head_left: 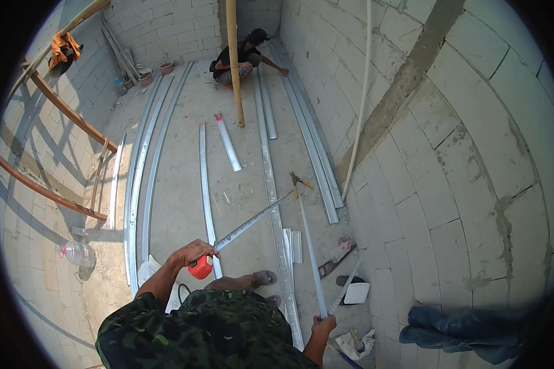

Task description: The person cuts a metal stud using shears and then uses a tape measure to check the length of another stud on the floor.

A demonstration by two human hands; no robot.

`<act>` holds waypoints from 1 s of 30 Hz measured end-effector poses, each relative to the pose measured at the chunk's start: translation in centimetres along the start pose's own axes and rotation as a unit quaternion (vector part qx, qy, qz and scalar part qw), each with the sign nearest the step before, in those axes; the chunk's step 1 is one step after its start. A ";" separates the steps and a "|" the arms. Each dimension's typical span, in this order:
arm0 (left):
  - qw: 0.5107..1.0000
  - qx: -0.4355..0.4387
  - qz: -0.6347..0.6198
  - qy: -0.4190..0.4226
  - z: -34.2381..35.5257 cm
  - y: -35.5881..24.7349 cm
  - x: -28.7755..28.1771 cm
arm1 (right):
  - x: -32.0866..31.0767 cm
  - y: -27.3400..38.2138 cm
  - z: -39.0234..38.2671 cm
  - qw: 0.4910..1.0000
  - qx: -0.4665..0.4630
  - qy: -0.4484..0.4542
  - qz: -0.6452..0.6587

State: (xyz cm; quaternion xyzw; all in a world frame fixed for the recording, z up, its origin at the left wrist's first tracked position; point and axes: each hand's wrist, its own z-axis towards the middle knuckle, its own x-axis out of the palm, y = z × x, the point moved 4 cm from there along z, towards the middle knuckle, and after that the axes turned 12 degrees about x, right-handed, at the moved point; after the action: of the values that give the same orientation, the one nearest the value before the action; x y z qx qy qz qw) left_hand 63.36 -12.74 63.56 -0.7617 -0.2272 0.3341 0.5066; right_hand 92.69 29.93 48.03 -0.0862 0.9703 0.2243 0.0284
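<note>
My left hand [197, 251] is closed around a red tape measure [200, 267]. Its marked blade [252, 223] runs out toward the far right, dropping near yellow-handled snips [300, 182] on the floor. From about that spot a pale strip [313, 258], which looks like the same blade bent back, comes up to my right hand [323, 323]. The fingers of that hand are closed on it. A shorter marked length [349, 284] sticks out past the right hand. Whether the blade is one continuous loop cannot be made out at the bend.
Long metal channels [135, 184] lie lengthwise on the concrete floor, with shorter pieces [229, 144] between. Another person [240, 61] squats at the far end, one hand at the channels by the right wall. A wooden pole [234, 67] stands mid-floor. A plastic bottle [79, 253] lies left.
</note>
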 end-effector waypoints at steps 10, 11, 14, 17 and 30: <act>0.993 -0.063 -0.098 -0.013 -1.2 1.6 0.1 | -0.1 -2.4 1.7 0.999 0.018 0.020 0.026; 0.992 -0.080 -0.100 -0.009 -1.3 1.7 0.4 | -0.7 -2.7 1.6 0.999 0.024 0.012 0.027; 0.988 -0.122 -0.093 0.006 -0.4 1.7 0.8 | -1.1 -2.9 1.9 0.999 0.037 0.001 0.036; 0.988 -0.135 -0.071 0.036 -0.1 1.8 1.2 | -2.4 -3.0 0.7 0.998 0.044 -0.015 0.046; 0.978 -0.158 -0.010 0.136 0.8 3.5 -3.6 | -5.3 -4.7 -2.1 0.995 0.020 -0.053 0.088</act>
State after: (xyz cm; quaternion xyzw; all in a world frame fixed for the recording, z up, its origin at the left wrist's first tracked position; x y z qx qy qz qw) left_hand 60.41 -16.03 61.16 -0.8682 -0.2134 0.1819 0.4093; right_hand 98.68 25.64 48.34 0.0121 0.9755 0.2108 0.0618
